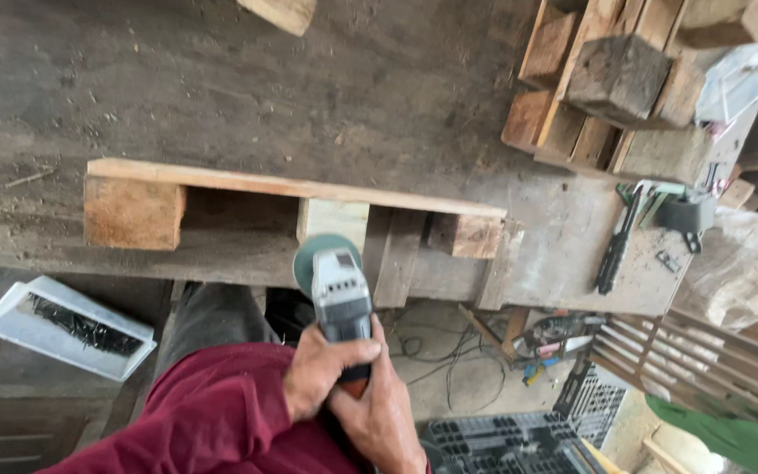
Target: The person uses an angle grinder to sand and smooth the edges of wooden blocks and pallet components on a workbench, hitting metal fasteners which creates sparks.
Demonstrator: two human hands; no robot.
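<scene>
Both my hands grip a grey angle grinder (340, 294) by its body. My left hand (319, 369) wraps it from the left in a dark red sleeve, and my right hand (385, 412) holds its rear from the right. The grinder's green disc (309, 256) touches the pale middle block (333, 221) of a wooden pallet piece (282, 186) that lies on the workbench (563, 254). That piece is a thin plank over three blocks.
A white tray of dark nails (63, 326) sits low at the left. Stacked pallet wood (611, 79) is at the back right. A second power tool (660, 215) lies on the bench at the right. Cables and black crates lie on the floor below.
</scene>
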